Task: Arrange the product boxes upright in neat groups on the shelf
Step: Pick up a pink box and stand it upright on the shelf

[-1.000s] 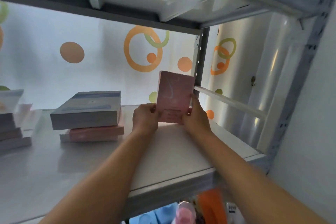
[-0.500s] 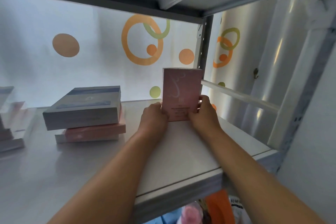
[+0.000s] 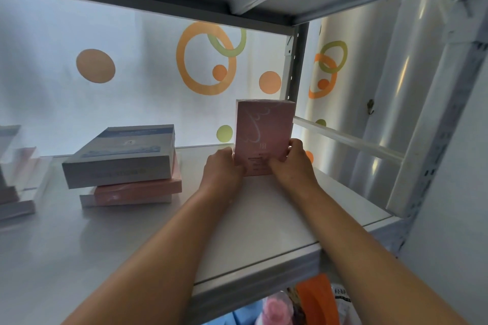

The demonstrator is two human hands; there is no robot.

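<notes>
The pink box (image 3: pixel 264 137) stands upright on the shelf (image 3: pixel 264 219), toward one o'clock near the corner post (image 3: pixel 293 66). It looks stiff, light and film-wrapped, so probably slick; I judge the lower side edges the best hold. My left hand (image 3: pixel 223 169) grips its nine o'clock edge and my right hand (image 3: pixel 291 163) its three o'clock edge, fingers (image 3: pixel 295 144) curled round the lower half and pressing inward. At nine o'clock, well apart, a blue-grey box (image 3: pixel 118 155) lies flat on a flat pink box (image 3: pixel 137 191), both yet to be stood up.
</notes>
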